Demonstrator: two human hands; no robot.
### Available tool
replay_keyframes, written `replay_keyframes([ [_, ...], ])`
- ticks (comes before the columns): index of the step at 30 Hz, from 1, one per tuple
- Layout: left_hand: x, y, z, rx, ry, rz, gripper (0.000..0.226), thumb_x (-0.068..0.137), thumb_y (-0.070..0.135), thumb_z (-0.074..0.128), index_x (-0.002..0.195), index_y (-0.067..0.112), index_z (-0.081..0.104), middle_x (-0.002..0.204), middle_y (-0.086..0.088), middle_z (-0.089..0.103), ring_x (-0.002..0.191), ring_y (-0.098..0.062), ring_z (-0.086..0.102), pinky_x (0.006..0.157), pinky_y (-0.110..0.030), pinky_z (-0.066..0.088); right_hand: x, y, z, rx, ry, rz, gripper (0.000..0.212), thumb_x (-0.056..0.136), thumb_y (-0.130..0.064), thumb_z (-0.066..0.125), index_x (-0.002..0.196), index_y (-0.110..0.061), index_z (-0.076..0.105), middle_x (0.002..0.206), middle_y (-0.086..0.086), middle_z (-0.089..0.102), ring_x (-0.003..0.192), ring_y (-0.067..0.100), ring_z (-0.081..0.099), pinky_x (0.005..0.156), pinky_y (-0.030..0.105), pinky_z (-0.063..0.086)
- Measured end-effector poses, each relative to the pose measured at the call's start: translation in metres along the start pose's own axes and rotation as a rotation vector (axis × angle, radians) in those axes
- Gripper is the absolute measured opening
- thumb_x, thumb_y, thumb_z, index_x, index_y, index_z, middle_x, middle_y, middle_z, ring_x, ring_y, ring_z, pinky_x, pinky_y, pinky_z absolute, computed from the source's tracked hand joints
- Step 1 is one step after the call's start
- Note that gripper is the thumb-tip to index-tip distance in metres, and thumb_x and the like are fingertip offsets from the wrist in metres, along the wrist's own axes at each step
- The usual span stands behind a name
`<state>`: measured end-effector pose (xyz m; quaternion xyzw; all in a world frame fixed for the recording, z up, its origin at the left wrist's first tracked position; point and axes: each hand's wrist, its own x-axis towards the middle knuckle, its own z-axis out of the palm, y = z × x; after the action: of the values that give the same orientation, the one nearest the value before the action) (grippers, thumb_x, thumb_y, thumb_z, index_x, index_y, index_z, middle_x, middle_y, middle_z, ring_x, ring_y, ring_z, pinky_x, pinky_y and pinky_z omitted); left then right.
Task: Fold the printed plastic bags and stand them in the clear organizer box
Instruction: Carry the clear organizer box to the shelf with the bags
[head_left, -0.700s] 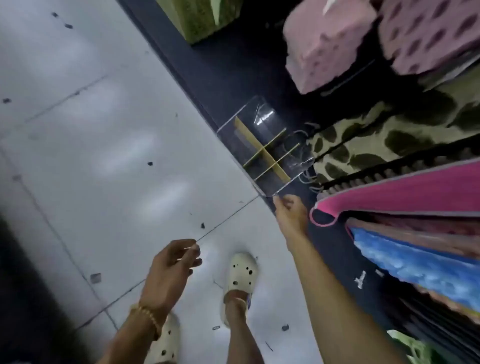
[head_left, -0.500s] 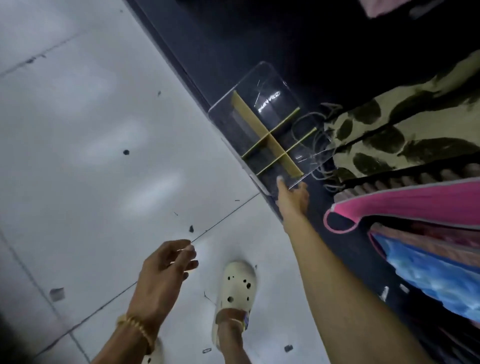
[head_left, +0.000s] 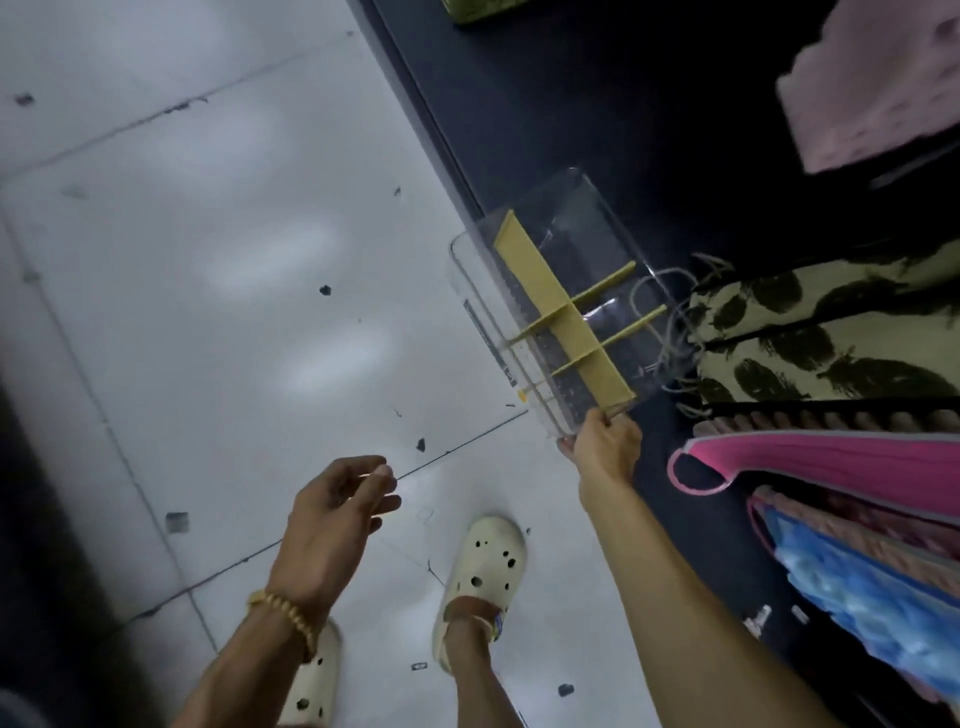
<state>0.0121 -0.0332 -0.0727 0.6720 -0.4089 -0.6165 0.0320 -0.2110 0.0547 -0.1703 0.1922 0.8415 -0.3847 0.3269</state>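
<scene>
A clear organizer box (head_left: 550, 291) with yellow dividers (head_left: 563, 322) sits at the edge of a dark table (head_left: 597, 104), one end jutting over the white tiled floor (head_left: 208, 260). The person's right hand (head_left: 605, 447) grips the box's near corner, fingers curled round its rim. The left hand (head_left: 332, 514) hangs apart over the floor, fingers loosely curled and holding nothing. Beside the box lie printed bags: a cream one with dark blotches (head_left: 831, 332) touching its far side, then a pink bag (head_left: 831, 462) and a blue bag (head_left: 872, 603) nearer the person. Cream clogs (head_left: 480, 571) show below.
</scene>
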Motion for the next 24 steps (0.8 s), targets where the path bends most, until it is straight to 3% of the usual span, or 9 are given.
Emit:
replay_keyframes([
  [2,-0.018,0.013,-0.017,-0.008,0.016,0.007,0.009,0.094,0.021,0.059,0.099,0.021,0.068,0.092,-0.001,0.073,0.082,-0.013,0.072,0.074,-0.031,0.052,-0.035,-0.007,-0.017,-0.026,-0.063,-0.027,0.021,0.099,-0.011,0.043,0.108,0.0,0.059,0.085,0.007,0.062,0.06,0.016,0.065,0.068,0.036,0.059],
  [4,-0.039,0.026,-0.036,-0.019,0.038,0.013,0.009,0.095,0.02,0.059,0.098,0.021,0.067,0.091,-0.002,0.073,0.083,-0.015,0.072,0.074,-0.03,0.051,-0.073,-0.017,-0.034,-0.076,-0.127,-0.052,0.02,0.099,-0.01,0.043,0.102,-0.002,0.061,0.083,0.003,0.064,0.066,0.02,0.067,0.073,0.04,0.06],
  [8,-0.091,0.051,-0.074,-0.049,0.093,0.022,0.009,0.095,0.018,0.058,0.099,0.021,0.066,0.094,-0.003,0.072,0.085,-0.018,0.071,0.074,-0.03,0.051,-0.15,-0.045,-0.066,-0.161,-0.231,-0.128,0.02,0.099,-0.008,0.045,0.084,-0.004,0.059,0.077,0.003,0.062,0.059,0.009,0.062,0.07,0.039,0.061],
  [11,-0.134,0.069,-0.106,-0.096,0.129,0.04,0.011,0.096,0.017,0.057,0.102,0.02,0.065,0.095,-0.004,0.072,0.087,-0.018,0.071,0.076,-0.031,0.052,-0.204,-0.073,-0.081,-0.227,-0.294,-0.188,0.023,0.097,-0.01,0.047,0.085,0.008,0.056,0.076,0.017,0.062,0.069,0.026,0.062,0.079,0.06,0.056],
  [14,-0.174,0.084,-0.141,-0.15,0.191,0.037,0.011,0.096,0.015,0.057,0.103,0.016,0.065,0.095,-0.006,0.072,0.089,-0.021,0.07,0.079,-0.034,0.052,-0.257,-0.11,-0.084,-0.239,-0.33,-0.249,0.023,0.096,-0.01,0.048,0.089,0.011,0.056,0.085,0.028,0.064,0.074,0.031,0.065,0.078,0.062,0.055],
  [16,-0.196,0.093,-0.164,-0.213,0.24,0.029,0.011,0.094,0.012,0.058,0.101,0.014,0.066,0.093,-0.008,0.072,0.088,-0.024,0.071,0.077,-0.035,0.051,-0.287,-0.138,-0.079,-0.251,-0.361,-0.279,0.022,0.095,-0.011,0.048,0.087,0.007,0.057,0.086,0.026,0.066,0.077,0.039,0.065,0.077,0.062,0.055],
  [19,-0.217,0.109,-0.201,-0.289,0.288,0.03,0.011,0.093,0.012,0.06,0.1,0.014,0.068,0.092,-0.009,0.073,0.085,-0.023,0.072,0.075,-0.034,0.051,-0.326,-0.189,-0.059,-0.239,-0.423,-0.313,0.022,0.094,-0.009,0.049,0.077,-0.007,0.062,0.076,0.007,0.069,0.065,0.021,0.07,0.073,0.06,0.057],
  [22,-0.221,0.136,-0.24,-0.361,0.333,0.044,0.011,0.094,0.014,0.06,0.102,0.013,0.067,0.092,-0.009,0.074,0.085,-0.024,0.072,0.074,-0.034,0.051,-0.36,-0.242,-0.029,-0.242,-0.491,-0.356,0.021,0.093,-0.008,0.048,0.081,-0.005,0.064,0.076,0.005,0.07,0.06,0.009,0.071,0.074,0.063,0.054],
  [24,-0.213,0.161,-0.265,-0.397,0.35,0.069,0.01,0.094,0.014,0.06,0.1,0.014,0.067,0.092,-0.008,0.074,0.086,-0.023,0.072,0.073,-0.033,0.05,-0.379,-0.273,-0.007,-0.251,-0.501,-0.397,0.02,0.092,-0.009,0.049,0.081,-0.005,0.065,0.073,0.003,0.071,0.061,0.01,0.071,0.074,0.062,0.055],
])
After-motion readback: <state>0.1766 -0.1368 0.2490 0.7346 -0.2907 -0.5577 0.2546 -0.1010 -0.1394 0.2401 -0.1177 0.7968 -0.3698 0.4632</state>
